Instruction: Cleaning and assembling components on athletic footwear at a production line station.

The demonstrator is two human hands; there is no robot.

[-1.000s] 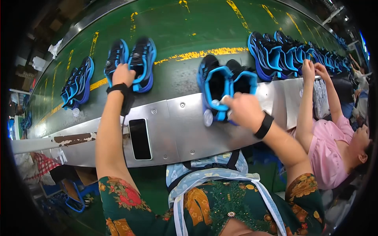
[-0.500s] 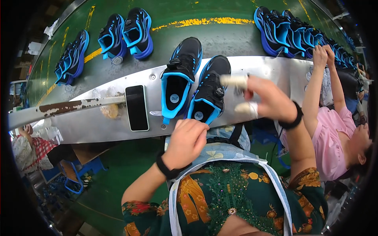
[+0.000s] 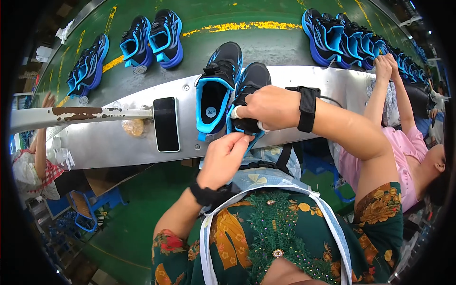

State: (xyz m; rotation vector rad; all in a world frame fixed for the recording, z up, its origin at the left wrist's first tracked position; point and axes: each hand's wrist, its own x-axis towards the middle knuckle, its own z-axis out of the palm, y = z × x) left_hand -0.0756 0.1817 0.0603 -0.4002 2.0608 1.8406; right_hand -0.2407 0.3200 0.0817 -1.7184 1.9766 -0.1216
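Observation:
Two black and blue sneakers lie side by side on the metal ledge (image 3: 118,142) in front of me. My right hand (image 3: 270,107) is closed over the tongue and opening of the right sneaker (image 3: 254,78), with taped fingertips. My left hand (image 3: 225,154) pinches that shoe's blue heel edge from below. The left sneaker (image 3: 216,95) lies untouched, its blue insole showing.
A black phone (image 3: 166,124) lies on the ledge left of the shoes. More blue sneaker pairs (image 3: 152,38) ride the green conveyor belt (image 3: 266,42) behind. A person in pink (image 3: 403,137) works on my right; another person's arm (image 3: 40,142) shows at far left.
My view has moved closer to the shoes. My right hand came down from above onto the right sneaker, and my left hand rose from my lap to its heel.

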